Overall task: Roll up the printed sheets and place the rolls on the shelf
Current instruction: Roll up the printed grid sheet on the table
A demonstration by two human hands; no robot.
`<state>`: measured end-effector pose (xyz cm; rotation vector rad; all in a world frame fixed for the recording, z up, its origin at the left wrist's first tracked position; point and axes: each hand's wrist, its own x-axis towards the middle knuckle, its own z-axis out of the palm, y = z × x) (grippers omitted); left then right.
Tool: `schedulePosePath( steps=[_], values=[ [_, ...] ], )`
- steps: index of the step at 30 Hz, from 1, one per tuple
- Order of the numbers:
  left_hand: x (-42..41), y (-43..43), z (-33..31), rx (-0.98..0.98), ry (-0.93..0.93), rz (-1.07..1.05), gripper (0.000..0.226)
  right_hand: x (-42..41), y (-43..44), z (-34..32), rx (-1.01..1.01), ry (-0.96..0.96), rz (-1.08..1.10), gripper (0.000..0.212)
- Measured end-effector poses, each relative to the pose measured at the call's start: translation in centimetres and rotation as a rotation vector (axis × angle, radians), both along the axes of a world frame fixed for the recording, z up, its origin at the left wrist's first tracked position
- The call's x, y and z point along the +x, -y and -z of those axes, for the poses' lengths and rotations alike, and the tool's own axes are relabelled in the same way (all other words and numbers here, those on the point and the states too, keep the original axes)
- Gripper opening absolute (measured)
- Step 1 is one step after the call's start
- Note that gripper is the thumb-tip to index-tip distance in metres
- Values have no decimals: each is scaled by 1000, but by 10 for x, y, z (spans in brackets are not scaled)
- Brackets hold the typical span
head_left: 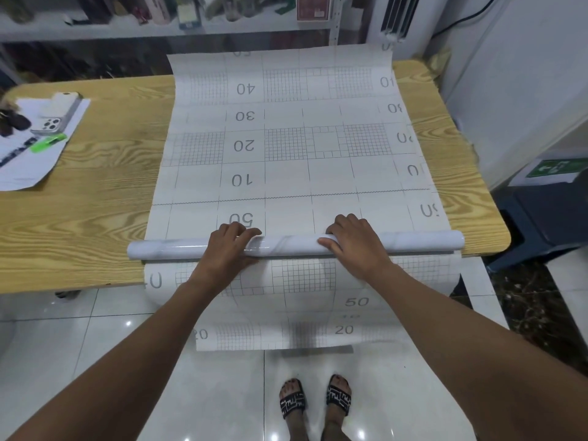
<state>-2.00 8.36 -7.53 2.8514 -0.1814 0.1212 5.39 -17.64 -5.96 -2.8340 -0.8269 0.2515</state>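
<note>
Wood-grain table (95,202) with rounded corners carried one wide white sheet (286,154), printed with grey grids and numbers, lying flat and hanging off the near edge toward the glossy tiled floor (95,345). One shiny, marbled roll (413,241), a long tube, lay across the sheet at the table's near edge. Two hands, set apart, gripped its middle: left hand (232,246) and right hand (353,243), fingers curled over it. One cluttered shelf (159,27) stood behind, blurred.
</note>
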Motion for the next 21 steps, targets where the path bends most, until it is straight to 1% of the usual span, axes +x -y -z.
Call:
schedulePosePath(
  steps=[1,3,6,10,12,16,21],
  values=[
    [1,0,0,7,-5,-2,56,0,0,-1,6,2,0,76],
    [2,0,-1,21,-8,-12,57,-1,1,-2,22,-1,4,76],
    [3,0,-3,28,-14,-24,55,-4,2,-2,49,2,13,69],
    [3,-3,-2,18,-26,-25,43,-8,5,1,89,56,9,56],
    [3,-3,-2,14,-35,-20,39,-8,6,1,87,53,7,49],
    [-1,-1,-3,-6,-15,8,36,-9,6,2,77,60,0,52],
    [-3,4,-5,-4,9,0,38,-11,8,3,88,61,3,50]
  ],
)
